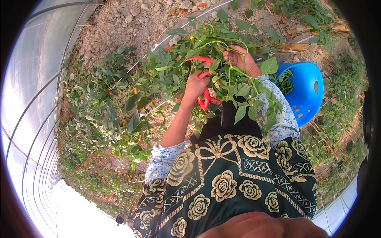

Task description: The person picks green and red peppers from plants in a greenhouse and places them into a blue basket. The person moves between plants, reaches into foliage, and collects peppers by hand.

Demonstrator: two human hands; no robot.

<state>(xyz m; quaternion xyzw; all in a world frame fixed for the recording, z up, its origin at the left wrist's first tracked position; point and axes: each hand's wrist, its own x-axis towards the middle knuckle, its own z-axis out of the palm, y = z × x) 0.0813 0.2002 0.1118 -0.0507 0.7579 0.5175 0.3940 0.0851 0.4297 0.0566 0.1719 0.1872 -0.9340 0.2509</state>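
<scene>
My left hand [196,86] is closed around several red chili peppers [206,96]; their tips poke out above and below the fist. Just above it, another red chili pepper [199,59] hangs among the leaves. To the right, my right hand [238,59] reaches into the upper part of the pepper plant [208,44], its fingers curled at the green stems, partly hidden by them. Long green peppers hang close to that hand. A blue plastic basket [308,95] with green peppers [285,83] inside lies tilted beside my right forearm.
Leafy pepper plants [110,80] spread to the left and right. A white line [178,26] runs across the stony soil [128,17]. Dry stalks [293,46] lie above the basket. A film greenhouse wall [38,59] with curved ribs stands at left. Someone is far off at lower left.
</scene>
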